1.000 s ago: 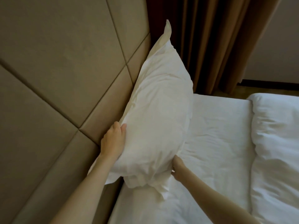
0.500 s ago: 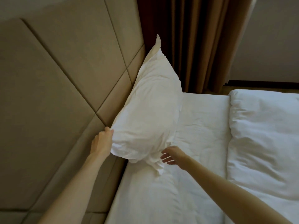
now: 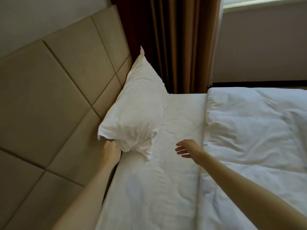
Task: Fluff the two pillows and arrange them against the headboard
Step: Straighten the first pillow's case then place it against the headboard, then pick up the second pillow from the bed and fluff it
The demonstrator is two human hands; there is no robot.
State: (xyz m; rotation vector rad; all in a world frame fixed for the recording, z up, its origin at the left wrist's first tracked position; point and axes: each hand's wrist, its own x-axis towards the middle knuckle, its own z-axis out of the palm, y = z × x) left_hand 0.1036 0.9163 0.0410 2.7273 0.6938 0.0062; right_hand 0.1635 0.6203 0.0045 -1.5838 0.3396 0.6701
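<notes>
One white pillow point(image 3: 137, 107) leans against the beige padded headboard point(image 3: 49, 100) at the far end of the bed, its near corner drooping onto the sheet. My left hand point(image 3: 111, 151) grips that near lower corner next to the headboard. To the right, my right hand point(image 3: 187, 148) hovers over the white sheet point(image 3: 157, 188), fingers spread, holding nothing and apart from the pillow. A second pillow is not in view.
A rumpled white duvet point(image 3: 254, 138) covers the right side of the bed, its folded edge beside my right hand. Brown curtains point(image 3: 174, 44) hang behind the pillow's far end. A grey wall and a window sill point(image 3: 265, 2) sit at the upper right.
My right hand let go of the pillow's lower edge and drew back to the right. The pillow settled lower against the headboard, and my left hand slid down to its near corner.
</notes>
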